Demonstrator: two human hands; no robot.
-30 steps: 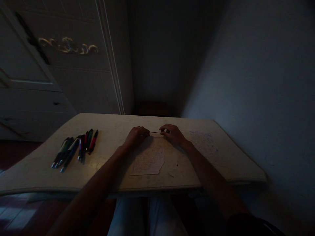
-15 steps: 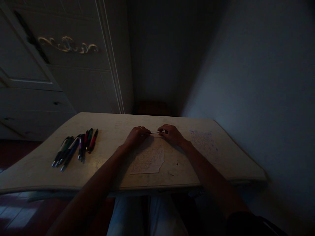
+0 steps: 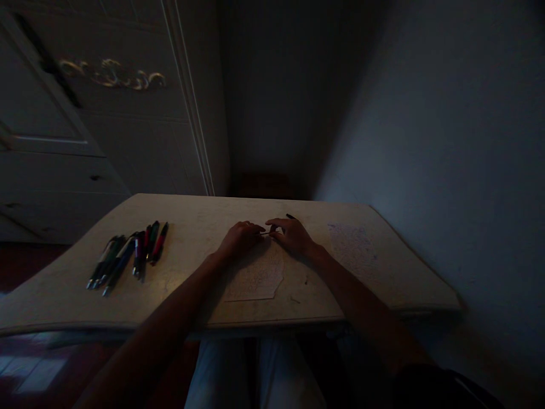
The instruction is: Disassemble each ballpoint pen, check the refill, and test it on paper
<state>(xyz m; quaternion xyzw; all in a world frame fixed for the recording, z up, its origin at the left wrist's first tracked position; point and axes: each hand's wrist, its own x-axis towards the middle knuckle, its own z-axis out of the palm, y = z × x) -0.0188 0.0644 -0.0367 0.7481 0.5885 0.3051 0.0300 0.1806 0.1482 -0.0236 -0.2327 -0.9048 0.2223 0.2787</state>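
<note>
Both hands meet above the middle of the table, just past the far edge of a written-on paper sheet. A thin dark rod, looking like a pen refill, spans the small gap between them. My left hand has its fingers closed on one end. My right hand pinches the other end between thumb and fingers. Behind the right hand's knuckles pokes out a short dark pen-like tip; whether that hand holds it or it lies on the table I cannot tell. The paper's far part is shadowed by my hands.
On the left of the table lie several pens, black, green, blue and red. Blue scribbles mark the right side. Small bits lie near the right forearm. A cabinet stands behind left, a wall right.
My hands have come closer together, the right one moving left, so less of the rod shows between them. The dark tip behind the right hand now shows.
</note>
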